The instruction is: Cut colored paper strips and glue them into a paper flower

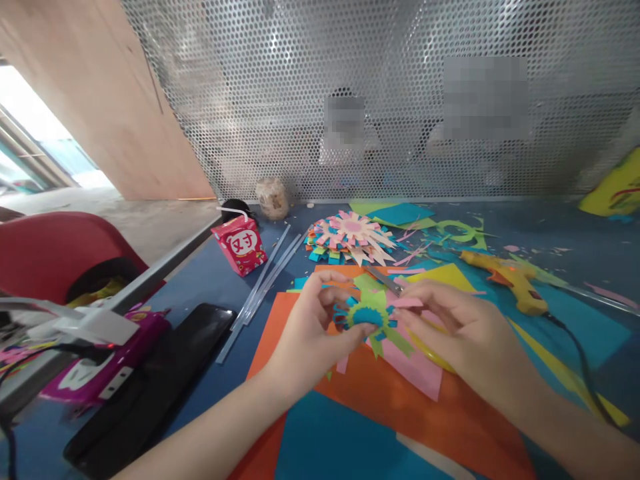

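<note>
There is one drink carton [243, 248]; behind it stands one jar [273, 198], and beside it lie at least three clear sticks [233, 341] (they overlap, so the exact number is unsure). Right of the carton are one left hand [320, 327], one right hand [460, 320], one paper flower [369, 317], one pair of scissors [392, 285] and one glue gun [515, 277].

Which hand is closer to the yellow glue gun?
Right. The right hand is left of the glue gun; the left hand is farther left, at the paper flower.
</note>
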`<control>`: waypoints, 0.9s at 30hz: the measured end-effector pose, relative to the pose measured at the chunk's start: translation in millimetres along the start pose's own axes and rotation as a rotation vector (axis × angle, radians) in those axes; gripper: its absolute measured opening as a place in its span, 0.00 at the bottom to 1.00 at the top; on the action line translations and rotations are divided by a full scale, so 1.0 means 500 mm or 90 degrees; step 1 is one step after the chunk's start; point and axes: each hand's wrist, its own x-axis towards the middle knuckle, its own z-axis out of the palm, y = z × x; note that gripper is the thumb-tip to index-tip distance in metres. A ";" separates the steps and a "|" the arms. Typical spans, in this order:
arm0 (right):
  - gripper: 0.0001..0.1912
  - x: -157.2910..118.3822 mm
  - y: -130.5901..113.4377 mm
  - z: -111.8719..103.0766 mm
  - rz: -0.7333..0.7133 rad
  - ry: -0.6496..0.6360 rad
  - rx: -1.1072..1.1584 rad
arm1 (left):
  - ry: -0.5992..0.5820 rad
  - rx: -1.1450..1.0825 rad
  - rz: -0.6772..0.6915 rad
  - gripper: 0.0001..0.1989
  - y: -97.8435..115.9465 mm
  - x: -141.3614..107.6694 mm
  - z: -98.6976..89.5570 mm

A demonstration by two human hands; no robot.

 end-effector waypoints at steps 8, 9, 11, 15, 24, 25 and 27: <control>0.12 -0.013 0.004 -0.034 -0.473 -0.048 -0.173 | -0.122 0.428 0.643 0.15 0.009 -0.006 -0.044; 0.13 -0.015 0.006 -0.037 -0.491 -0.053 -0.187 | -0.127 0.430 0.673 0.16 0.009 -0.006 -0.047; 0.14 -0.017 0.010 -0.040 -0.503 -0.056 -0.206 | -0.131 0.443 0.697 0.17 0.010 -0.004 -0.049; 0.13 -0.016 0.011 -0.042 -0.494 -0.060 -0.229 | -0.161 0.475 0.721 0.14 0.020 -0.002 -0.044; 0.11 -0.016 0.007 -0.035 -0.482 -0.043 -0.196 | -0.157 0.483 0.627 0.13 0.024 -0.007 -0.038; 0.11 -0.015 0.005 -0.033 -0.468 -0.037 -0.179 | -0.144 0.480 0.578 0.12 0.025 -0.008 -0.035; 0.11 -0.012 0.000 -0.028 -0.424 -0.019 -0.147 | -0.100 0.461 0.487 0.11 0.026 -0.010 -0.027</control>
